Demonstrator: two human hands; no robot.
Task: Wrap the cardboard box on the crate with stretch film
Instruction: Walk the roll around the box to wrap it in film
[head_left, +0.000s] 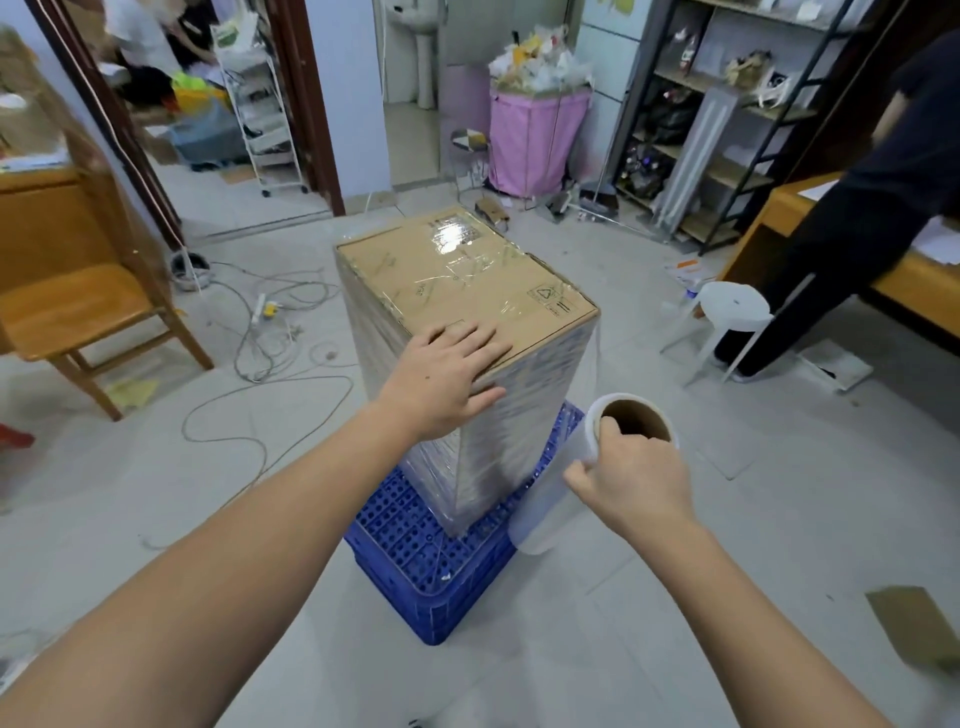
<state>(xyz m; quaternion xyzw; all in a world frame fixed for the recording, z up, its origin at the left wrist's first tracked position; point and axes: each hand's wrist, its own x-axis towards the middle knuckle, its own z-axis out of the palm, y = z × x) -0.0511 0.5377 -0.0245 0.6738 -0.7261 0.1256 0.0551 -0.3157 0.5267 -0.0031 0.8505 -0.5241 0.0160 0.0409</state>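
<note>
A tall cardboard box (457, 275) stands upright on an upturned blue plastic crate (415, 551) on the floor. Layers of clear stretch film cover the box's sides. My left hand (447, 374) lies flat, fingers straight, on the near corner of the box top. My right hand (631, 478) grips the stretch film roll (571, 467) just right of the box, thumb hooked into its brown cardboard core. A thin sheet of film runs from the roll up to the box's right edge.
A white stool (727, 312) and a person in dark clothes (852, 218) stand at the right by a desk. A wooden chair (88, 312) is at the left, with loose cables (270, 332) on the floor. A pink bin (535, 135) and shelves stand behind.
</note>
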